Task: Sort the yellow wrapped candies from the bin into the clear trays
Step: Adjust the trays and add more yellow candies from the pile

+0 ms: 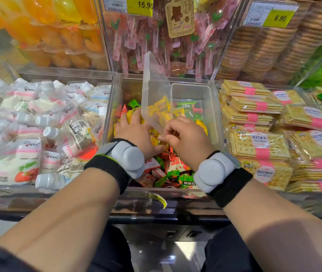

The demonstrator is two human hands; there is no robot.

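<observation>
A clear bin point(115, 99) in the middle of the shelf holds mixed red, green and yellow wrapped candies point(156, 108). A clear tray point(154, 85) stands tilted on its edge among them, with yellow candies behind its wall. A second clear tray point(209, 107) lies at the bin's back right with green and yellow candies in it. My left hand point(134, 130) lies on the candy pile at the tilted tray's lower left, fingers over yellow wrappers. My right hand point(183, 136) is curled at the tray's lower edge, pinching something small that I cannot make out.
White drink pouches point(38, 122) fill the bin to the left. Stacked cracker packs point(258, 142) fill the bin to the right. Above are bins of orange jellies, pink lollipops point(156, 36) and round biscuits. One yellow candy point(159, 200) lies on the shelf's front ledge.
</observation>
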